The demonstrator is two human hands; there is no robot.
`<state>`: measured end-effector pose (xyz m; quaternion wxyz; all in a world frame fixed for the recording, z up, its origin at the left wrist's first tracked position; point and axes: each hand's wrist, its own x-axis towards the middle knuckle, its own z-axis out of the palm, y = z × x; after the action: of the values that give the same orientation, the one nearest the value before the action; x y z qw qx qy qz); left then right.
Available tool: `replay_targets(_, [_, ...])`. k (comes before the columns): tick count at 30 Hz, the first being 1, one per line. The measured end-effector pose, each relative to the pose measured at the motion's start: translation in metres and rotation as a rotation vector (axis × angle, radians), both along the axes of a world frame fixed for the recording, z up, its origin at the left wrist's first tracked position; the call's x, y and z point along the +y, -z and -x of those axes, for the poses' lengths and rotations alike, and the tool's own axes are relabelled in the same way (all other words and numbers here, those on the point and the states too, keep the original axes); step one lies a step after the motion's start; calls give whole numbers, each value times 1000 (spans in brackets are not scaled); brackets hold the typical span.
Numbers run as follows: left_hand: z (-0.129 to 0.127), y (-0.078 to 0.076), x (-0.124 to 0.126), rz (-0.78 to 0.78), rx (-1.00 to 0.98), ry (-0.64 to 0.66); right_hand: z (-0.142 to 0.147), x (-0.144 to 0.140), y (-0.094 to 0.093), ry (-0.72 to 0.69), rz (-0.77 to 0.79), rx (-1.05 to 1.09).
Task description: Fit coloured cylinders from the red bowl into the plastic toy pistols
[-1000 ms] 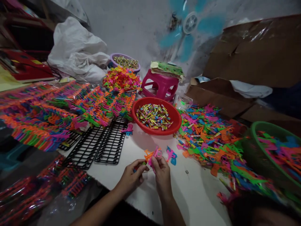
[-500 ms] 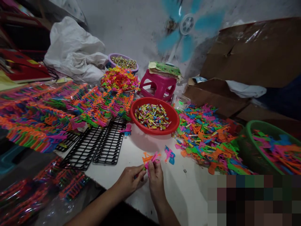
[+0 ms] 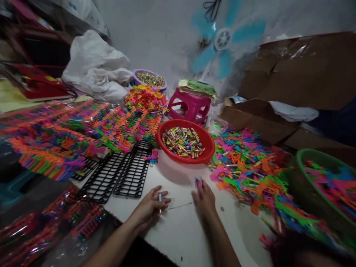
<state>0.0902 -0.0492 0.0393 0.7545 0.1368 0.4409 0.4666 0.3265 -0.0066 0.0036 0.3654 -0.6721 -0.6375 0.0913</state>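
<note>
My left hand [image 3: 152, 207] is over the white table [image 3: 178, 226], palm turned up and fingers loosely curled. A small shiny tube [image 3: 160, 198], silvery blue with a yellowish end, rests against its fingers. My right hand [image 3: 205, 200] is to the right, blurred by motion, its fingers around a small pink and blue plastic toy piece [image 3: 199, 185] that is partly hidden. A thin dark line runs across the tabletop between the hands. Beyond them stands a red basin [image 3: 186, 160] filled with small coloured tubes [image 3: 182, 141].
Loose plastic toys [image 3: 244, 167] lie heaped at right, beside a green basket [image 3: 302, 163]. Black racks [image 3: 130, 178] and bagged toy rows [image 3: 61, 137] lie left. Behind are a pink stool [image 3: 190, 104], a fan [image 3: 223, 39] and a cardboard box [image 3: 250, 115]. A dark blurred shape is lower right.
My hands have parted from a pink and orange toy piece, no longer seen. The left now shows the tube; the right has moved right to the pink and blue piece.
</note>
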Motion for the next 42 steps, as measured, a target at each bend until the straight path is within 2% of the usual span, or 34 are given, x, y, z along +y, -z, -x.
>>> replay_targets(2, [15,-3,11,-25,3,-60,32,-22,22,-88,-13,-122])
replay_targets(4, [36,-13,27,-63,21,-213,59,-42,34,-146,-33,-196])
replay_targets(6, [56,-30,41,-150,37,-389,74,-51,35,-192,-31,-152])
replay_targets(8, [62,-46,47,-297,42,-438,79,-49,26,-202,-18,29])
replay_targets(10, [51,-53,43,-366,41,-268,79,-41,11,-171,47,372])
replay_targets(12, [30,-46,32,-321,92,-39,78,-33,-7,-136,150,761])
replay_targets(13, [20,-39,25,-285,123,31,79,-31,-16,-132,203,917])
replay_targets(16, [-2,-13,10,-215,196,82,84,-33,-39,-168,392,1236])
replay_targets(19, [-9,4,8,-281,315,101,93,-42,-50,-278,575,1450])
replay_targets(21, [-9,7,9,-356,390,69,97,-50,-52,-387,601,1510])
replay_targets(23, [-9,7,9,-370,382,40,98,-56,-50,-483,591,1526])
replay_targets(28, [-11,-2,6,-213,167,73,92,-59,-42,-564,549,1425])
replay_targets(31, [-13,-7,5,-171,121,53,88,-58,-41,-628,551,1389])
replay_targets(34, [-16,-10,5,-166,106,76,90,-57,-41,-583,557,1413])
replay_targets(38, [-21,-9,2,-161,71,93,98,-58,-39,-455,549,1556])
replay_targets(42, [-20,-5,1,-169,25,28,96,-59,-36,-396,587,1607])
